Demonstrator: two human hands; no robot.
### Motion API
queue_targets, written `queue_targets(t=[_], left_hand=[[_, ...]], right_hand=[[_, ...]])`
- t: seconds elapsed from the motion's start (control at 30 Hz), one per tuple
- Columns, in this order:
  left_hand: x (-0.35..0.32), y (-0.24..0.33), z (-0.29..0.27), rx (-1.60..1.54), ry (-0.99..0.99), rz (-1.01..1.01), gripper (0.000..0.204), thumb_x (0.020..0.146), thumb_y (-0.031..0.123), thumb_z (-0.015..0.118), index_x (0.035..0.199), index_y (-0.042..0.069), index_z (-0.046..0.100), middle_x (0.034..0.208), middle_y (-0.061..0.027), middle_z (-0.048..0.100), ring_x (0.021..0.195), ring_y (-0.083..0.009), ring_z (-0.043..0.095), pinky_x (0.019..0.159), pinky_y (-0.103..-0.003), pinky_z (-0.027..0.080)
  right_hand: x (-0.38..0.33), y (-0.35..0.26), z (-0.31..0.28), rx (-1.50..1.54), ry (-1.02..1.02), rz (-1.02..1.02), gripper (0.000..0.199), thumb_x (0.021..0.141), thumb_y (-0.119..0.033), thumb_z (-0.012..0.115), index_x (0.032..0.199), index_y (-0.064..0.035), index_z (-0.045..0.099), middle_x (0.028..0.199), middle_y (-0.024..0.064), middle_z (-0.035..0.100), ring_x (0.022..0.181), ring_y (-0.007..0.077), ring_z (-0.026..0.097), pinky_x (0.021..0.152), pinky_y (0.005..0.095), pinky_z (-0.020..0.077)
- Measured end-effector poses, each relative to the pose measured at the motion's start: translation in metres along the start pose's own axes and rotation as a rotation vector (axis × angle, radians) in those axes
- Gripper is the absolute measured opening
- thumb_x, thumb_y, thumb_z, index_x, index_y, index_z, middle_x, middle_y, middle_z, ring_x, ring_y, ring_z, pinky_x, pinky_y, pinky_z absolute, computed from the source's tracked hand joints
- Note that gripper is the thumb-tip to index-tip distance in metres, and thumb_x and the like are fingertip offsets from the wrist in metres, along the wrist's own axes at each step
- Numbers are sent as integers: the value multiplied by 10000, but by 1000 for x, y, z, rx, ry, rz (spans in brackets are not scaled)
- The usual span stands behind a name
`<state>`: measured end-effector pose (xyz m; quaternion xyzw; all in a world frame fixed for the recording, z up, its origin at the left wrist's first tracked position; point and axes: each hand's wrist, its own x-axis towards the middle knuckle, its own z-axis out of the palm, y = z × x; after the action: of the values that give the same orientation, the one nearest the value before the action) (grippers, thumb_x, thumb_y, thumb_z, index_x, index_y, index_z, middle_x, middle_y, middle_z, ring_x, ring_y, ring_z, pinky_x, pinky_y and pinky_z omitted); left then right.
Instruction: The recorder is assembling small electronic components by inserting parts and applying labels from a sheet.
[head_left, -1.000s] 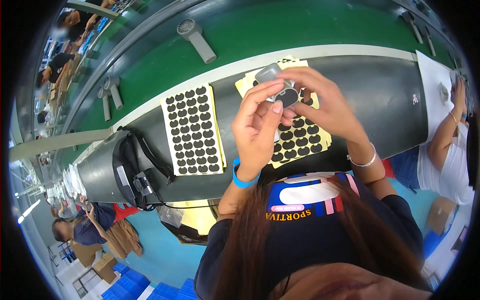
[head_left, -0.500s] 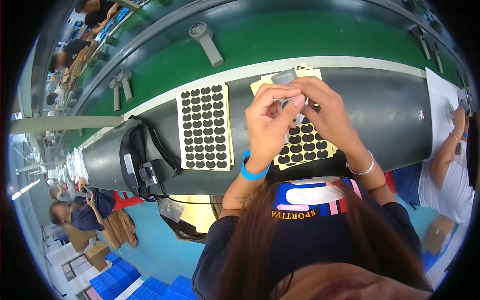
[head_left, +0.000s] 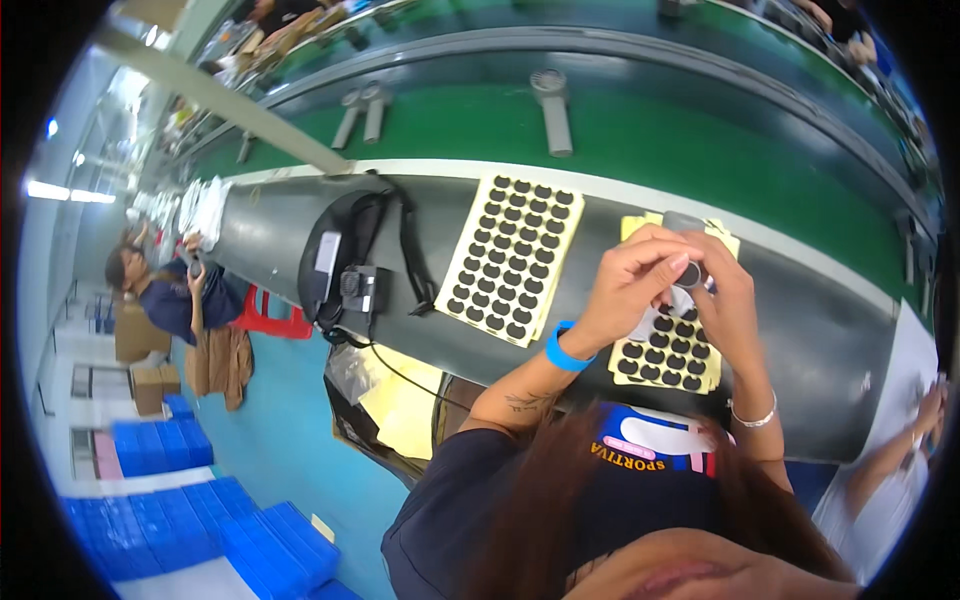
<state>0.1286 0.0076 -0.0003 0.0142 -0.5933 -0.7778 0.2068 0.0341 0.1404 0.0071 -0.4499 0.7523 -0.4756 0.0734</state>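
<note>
While the left hand (head_left: 625, 290) and right hand (head_left: 730, 290) fingers grip a grey device (head_left: 690, 275), bare tabletop (head_left: 820, 365) stretches rightward to white paper (head_left: 907, 365).

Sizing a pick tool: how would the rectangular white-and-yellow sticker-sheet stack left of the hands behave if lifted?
The rectangular white-and-yellow sticker-sheet stack likely flexes: it looks thin. Sheets may slide apart; their edges sit offset. Rolling seems unlikely: it lies flat.
</note>
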Motion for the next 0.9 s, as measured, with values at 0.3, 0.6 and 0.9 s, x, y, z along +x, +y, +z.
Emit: queue_targets(t=[0.3, 0.6, 0.9], left_hand=[[22, 41, -116, 306, 136, -6, 275, 904, 96, 572, 1168, 23, 587, 1143, -109, 555, 744, -147, 631, 658, -262, 530], [90, 10, -450, 1636, 609, 152, 448, 774, 134, 664, 1169, -21, 521, 1208, -272, 491, 1133, -429, 458, 972, -477, 376], [122, 10, -548, 1841, 680, -299, 509, 857, 327, 596, 1326, 205, 439, 1310, -348, 362, 1186, -504, 379, 993, -534, 351]], right_hand=[[93, 19, 33, -112, -172, -320, 520, 709, 178, 430, 1174, -26, 541, 1238, 167, 544, 1126, 351, 541, 929, 369, 441], [170, 136, 41, -453, 61, -309, 584, 691, 207, 400, 1200, -55, 519, 1396, 107, 414, 1162, 356, 506, 934, 383, 469], [156, 140, 36, -655, -66, -183, 693, 650, 196, 464, 1285, -80, 477, 1445, 101, 358, 1145, 326, 488, 966, 391, 407]])
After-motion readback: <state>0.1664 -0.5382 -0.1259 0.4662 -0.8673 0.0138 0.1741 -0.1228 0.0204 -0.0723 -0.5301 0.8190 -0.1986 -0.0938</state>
